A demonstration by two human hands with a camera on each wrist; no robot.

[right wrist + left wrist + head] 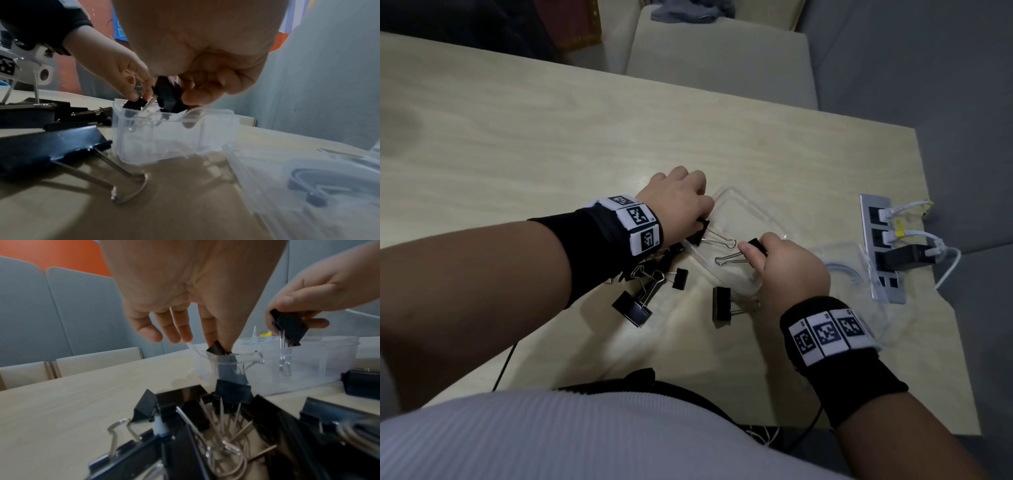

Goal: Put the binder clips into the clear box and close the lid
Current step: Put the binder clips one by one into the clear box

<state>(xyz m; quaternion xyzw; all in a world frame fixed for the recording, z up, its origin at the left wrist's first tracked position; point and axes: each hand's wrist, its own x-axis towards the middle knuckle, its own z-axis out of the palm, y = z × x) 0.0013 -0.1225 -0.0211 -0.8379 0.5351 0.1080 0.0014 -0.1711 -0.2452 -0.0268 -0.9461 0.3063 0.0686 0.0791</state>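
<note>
The clear box (726, 202) stands uncovered at mid-table, also seen as the clear box (298, 369) and clear box (174, 134). My left hand (681, 198) pinches a black binder clip (700, 231) over the box's left rim; its steel handles point right. My right hand (787, 263) pinches another black clip (756, 247) above the box, handles pointing down-left. In the left wrist view the left hand's clip (218, 348) sits at the rim and the right hand's clip (287, 327) hangs over the box. Several loose clips (650, 291) lie left of the box.
The clear lid (846, 263) lies right of the box, also seen as the lid (308, 186). One loose clip (722, 303) lies in front of the box. A grey socket panel (883, 246) with plugged cables sits near the table's right edge.
</note>
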